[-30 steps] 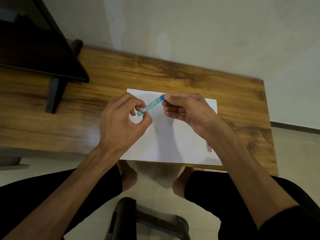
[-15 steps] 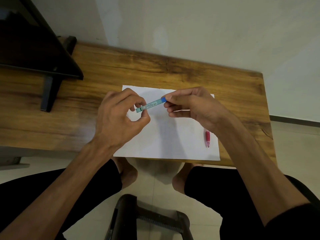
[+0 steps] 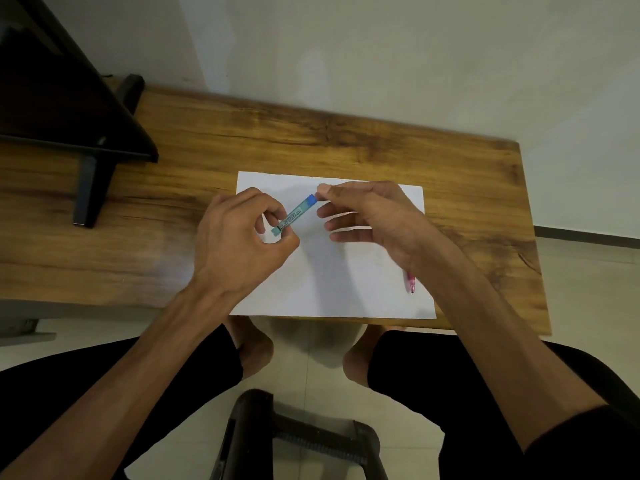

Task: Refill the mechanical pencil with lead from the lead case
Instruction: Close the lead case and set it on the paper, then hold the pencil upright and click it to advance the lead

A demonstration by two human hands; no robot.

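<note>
The lead case sits tilted above the paper — long axis running from lower-left up to its blue cap at upper-right. Left hand pinches the lower end; right hand has thumb and forefinger at the cap, other fingers loose, so it's the one placed to open it. The pencil lies on the paper beside the right wrist — mostly hidden.

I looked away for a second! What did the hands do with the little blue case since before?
The right hand loosened: its lower fingers spread out, and only the fingertips meet the blue cap of the lead case. The left hand still pinches the case's lower end. The pink mechanical pencil stays on the white paper.
</note>
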